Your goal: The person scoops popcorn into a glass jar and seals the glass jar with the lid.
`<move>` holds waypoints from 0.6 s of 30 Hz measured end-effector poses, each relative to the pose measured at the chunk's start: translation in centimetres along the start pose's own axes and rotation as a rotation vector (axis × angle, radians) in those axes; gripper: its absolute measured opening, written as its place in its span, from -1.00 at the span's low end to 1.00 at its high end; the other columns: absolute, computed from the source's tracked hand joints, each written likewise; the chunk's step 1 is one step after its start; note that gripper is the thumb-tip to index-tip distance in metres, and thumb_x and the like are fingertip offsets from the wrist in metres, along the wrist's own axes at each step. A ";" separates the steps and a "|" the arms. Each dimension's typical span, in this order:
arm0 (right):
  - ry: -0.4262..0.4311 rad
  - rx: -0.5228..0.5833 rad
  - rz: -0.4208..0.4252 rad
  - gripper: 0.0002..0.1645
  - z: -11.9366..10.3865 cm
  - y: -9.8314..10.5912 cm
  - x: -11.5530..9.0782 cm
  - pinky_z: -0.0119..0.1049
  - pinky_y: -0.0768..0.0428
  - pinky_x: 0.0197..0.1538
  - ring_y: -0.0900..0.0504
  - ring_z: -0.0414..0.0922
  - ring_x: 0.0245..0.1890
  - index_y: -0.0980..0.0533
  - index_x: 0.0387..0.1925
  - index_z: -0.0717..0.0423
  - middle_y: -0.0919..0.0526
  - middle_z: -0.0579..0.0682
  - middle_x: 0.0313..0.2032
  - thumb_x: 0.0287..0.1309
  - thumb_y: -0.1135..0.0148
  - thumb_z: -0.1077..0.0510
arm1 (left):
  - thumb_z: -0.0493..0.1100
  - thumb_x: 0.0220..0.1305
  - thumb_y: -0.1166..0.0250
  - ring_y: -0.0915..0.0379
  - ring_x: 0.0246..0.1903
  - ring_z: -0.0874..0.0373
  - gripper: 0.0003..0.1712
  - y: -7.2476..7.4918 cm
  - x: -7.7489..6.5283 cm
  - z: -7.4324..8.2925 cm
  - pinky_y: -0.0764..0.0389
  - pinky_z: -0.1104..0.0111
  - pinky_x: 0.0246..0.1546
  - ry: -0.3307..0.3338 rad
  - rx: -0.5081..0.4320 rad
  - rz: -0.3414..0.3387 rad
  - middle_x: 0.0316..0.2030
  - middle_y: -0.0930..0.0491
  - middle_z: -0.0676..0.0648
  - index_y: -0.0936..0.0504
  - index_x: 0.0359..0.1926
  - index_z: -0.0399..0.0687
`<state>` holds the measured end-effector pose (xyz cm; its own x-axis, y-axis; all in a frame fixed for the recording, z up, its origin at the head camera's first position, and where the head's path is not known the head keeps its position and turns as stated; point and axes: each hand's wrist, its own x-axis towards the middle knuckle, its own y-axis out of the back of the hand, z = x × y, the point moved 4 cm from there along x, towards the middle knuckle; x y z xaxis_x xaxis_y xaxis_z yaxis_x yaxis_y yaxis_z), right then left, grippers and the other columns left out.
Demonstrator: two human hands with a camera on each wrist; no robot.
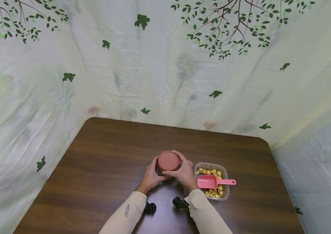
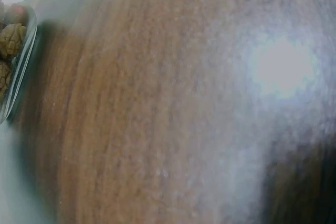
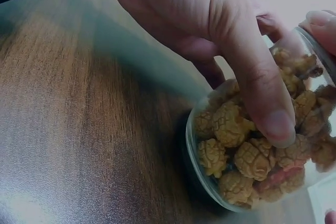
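Observation:
Between my two hands is a clear jar with a round reddish-brown lid, seen from above in the head view. My left hand holds it from the left side. My right hand curls round the right side, its index finger and thumb near the lid. The right wrist view shows caramel popcorn inside the jar and my right thumb pressed along its clear wall. Fingertips also touch the jar at the right edge of that view. Neither hand appears in the left wrist view.
Right of my hands stands a clear plastic tub holding popcorn. A pink scoop lies across it, handle past the right rim. Brown wooden table lies beneath. Leaf-printed curtains hang behind. Black wrist devices sit below the hands.

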<state>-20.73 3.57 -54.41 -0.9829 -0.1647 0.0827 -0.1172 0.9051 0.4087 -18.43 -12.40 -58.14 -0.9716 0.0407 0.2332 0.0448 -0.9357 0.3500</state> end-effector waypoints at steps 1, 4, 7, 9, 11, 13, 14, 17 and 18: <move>0.001 0.002 0.003 0.09 0.0 0.0 0.0 0.24 -0.22 0.20 -0.42 0.05 0.07 -0.44 0.24 -0.20 -0.62 -0.12 0.06 -0.51 -0.71 -0.08 | -0.17 -0.22 -0.63 -0.39 0.16 -0.08 -0.02 0.0 0.0 0.1 -0.32 -0.03 0.23 0.006 0.000 0.000 0.15 -0.50 -0.21 -0.34 0.25 -0.16; 0.000 0.009 0.009 0.09 0.1 0.0 -0.2 0.22 -0.26 0.22 -0.48 0.03 0.10 -0.43 0.25 -0.19 -0.62 -0.11 0.08 -0.49 -0.71 -0.08 | -0.17 -0.23 -0.64 -0.38 0.18 -0.08 -0.01 0.0 -0.1 0.2 -0.31 -0.01 0.24 0.025 -0.002 0.003 0.16 -0.49 -0.22 -0.34 0.26 -0.16; -0.002 0.014 0.017 0.09 0.2 0.0 -0.3 0.21 -0.26 0.24 -0.50 0.02 0.11 -0.43 0.25 -0.18 -0.61 -0.08 0.09 -0.49 -0.71 -0.07 | -0.17 -0.23 -0.64 -0.38 0.18 -0.09 -0.01 -0.1 -0.1 0.2 -0.32 -0.03 0.23 0.028 -0.006 0.007 0.16 -0.49 -0.22 -0.33 0.26 -0.16; -0.014 0.000 0.020 0.09 0.2 0.0 -0.3 0.22 -0.25 0.23 -0.49 0.04 0.10 -0.43 0.25 -0.18 -0.61 -0.08 0.09 -0.49 -0.71 -0.08 | -0.16 -0.23 -0.64 -0.38 0.18 -0.09 -0.01 -0.1 -0.2 0.2 -0.32 -0.03 0.23 0.033 -0.014 0.007 0.16 -0.49 -0.21 -0.34 0.26 -0.16; -0.023 -0.017 0.026 0.09 0.2 0.0 -0.3 0.24 -0.25 0.21 -0.46 0.07 0.10 -0.44 0.25 -0.20 -0.61 -0.09 0.09 -0.50 -0.71 -0.09 | -0.16 -0.22 -0.64 -0.39 0.17 -0.09 -0.02 -0.1 -0.1 0.3 -0.33 -0.05 0.22 0.030 -0.021 0.008 0.15 -0.50 -0.21 -0.34 0.25 -0.16; -0.026 -0.024 0.027 0.09 0.1 0.1 -0.3 0.25 -0.23 0.20 -0.43 0.09 0.10 -0.44 0.24 -0.20 -0.61 -0.09 0.08 -0.50 -0.71 -0.08 | -0.16 -0.22 -0.64 -0.39 0.17 -0.10 -0.02 -0.1 -0.1 0.3 -0.32 -0.05 0.23 0.031 -0.028 0.005 0.16 -0.49 -0.21 -0.34 0.25 -0.16; -0.025 -0.028 0.026 0.09 0.0 0.1 -0.3 0.25 -0.23 0.20 -0.42 0.09 0.09 -0.43 0.24 -0.20 -0.61 -0.10 0.08 -0.50 -0.71 -0.08 | -0.15 -0.22 -0.64 -0.38 0.17 -0.10 -0.02 -0.1 0.0 0.3 -0.32 -0.05 0.23 0.032 -0.025 0.002 0.16 -0.49 -0.21 -0.34 0.25 -0.16; -0.024 -0.022 0.011 0.10 -0.2 0.1 -0.2 0.23 -0.22 0.21 -0.42 0.08 0.10 -0.42 0.25 -0.18 -0.61 -0.10 0.09 -0.49 -0.71 -0.06 | -0.16 -0.21 -0.63 -0.37 0.18 -0.12 -0.01 -0.1 0.0 0.2 -0.30 -0.06 0.23 0.029 -0.022 -0.008 0.17 -0.48 -0.23 -0.32 0.26 -0.17; -0.024 -0.014 -0.001 0.11 -0.2 0.1 -0.2 0.22 -0.22 0.23 -0.43 0.07 0.12 -0.41 0.26 -0.16 -0.60 -0.09 0.10 -0.48 -0.71 -0.05 | -0.16 -0.20 -0.63 -0.36 0.19 -0.13 0.00 -0.1 0.1 0.2 -0.30 -0.06 0.24 0.030 -0.020 -0.013 0.18 -0.47 -0.23 -0.31 0.27 -0.18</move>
<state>-20.54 3.60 -54.19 -0.9859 -0.1559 0.0605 -0.1163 0.8993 0.4217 -18.43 -12.27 -57.95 -0.9785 0.0431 0.2015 0.0275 -0.9418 0.3349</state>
